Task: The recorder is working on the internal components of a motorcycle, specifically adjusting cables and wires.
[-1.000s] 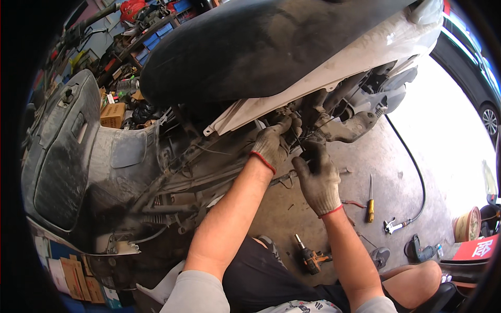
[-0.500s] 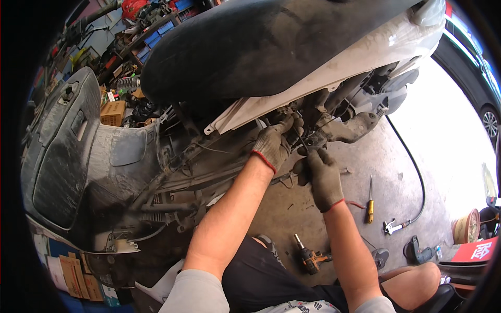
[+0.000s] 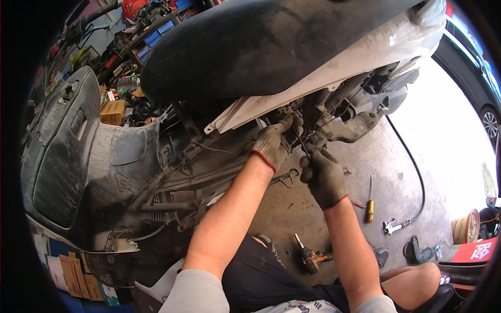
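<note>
Both my hands wear dirty grey-brown gloves with red cuffs, and they work beneath the side panel of a dusty scooter. My left hand reaches in under the white panel edge, fingers curled at the dark parts there; what they grip is hidden. Lower and to the right, my right hand is closed on the lower end of a thin dark rod. The rod slants up toward my left fingertips; its kind cannot be made out. A dirty metal arm of the scooter lies just right of the hands.
On the concrete floor lie a yellow-handled screwdriver, an orange-black cordless power tool, a blue-grey power tool and an air gun on a black hose. Cluttered shelves stand behind the scooter. A dark car is at right.
My right hand has shifted slightly down and to the right, away from my left hand. More of the thin dark rod shows between them. My left hand stays in place.
</note>
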Demonstrator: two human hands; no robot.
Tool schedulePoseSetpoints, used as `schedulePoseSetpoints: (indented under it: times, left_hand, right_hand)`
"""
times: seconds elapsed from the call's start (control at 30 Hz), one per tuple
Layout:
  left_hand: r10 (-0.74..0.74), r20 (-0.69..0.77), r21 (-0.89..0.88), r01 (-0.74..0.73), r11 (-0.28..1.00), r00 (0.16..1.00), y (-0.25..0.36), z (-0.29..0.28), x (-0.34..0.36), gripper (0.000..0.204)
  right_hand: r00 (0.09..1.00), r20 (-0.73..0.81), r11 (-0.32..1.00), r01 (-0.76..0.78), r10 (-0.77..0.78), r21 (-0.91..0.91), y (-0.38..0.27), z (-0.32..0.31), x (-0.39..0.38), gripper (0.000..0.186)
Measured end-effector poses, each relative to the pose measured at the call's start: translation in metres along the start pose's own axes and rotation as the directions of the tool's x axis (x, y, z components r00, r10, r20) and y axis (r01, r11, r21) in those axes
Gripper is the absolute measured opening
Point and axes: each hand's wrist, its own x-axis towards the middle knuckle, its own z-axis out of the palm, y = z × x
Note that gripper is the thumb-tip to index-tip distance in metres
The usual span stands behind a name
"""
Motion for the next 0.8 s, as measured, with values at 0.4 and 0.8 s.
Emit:
schedulePoseSetpoints:
  times: [0.4,0.8]
  left_hand:
    - [-0.001,0.001,0.005,0.001,1.000,1.000,0.000,-0.003,0.002,0.017]
    - [0.013,0.005,0.035,-0.014,0.999,1.000,0.001,0.002,0.000,0.017]
  right_hand:
    - [0.996,0.071,0.998,-0.054,0.057,-0.035,-0.004,0.010,-0.008,0.029]
    - [0.996,0.008,0.992,0.089,-0.088,-0.090,0.000,0.000,0.003,0.025]
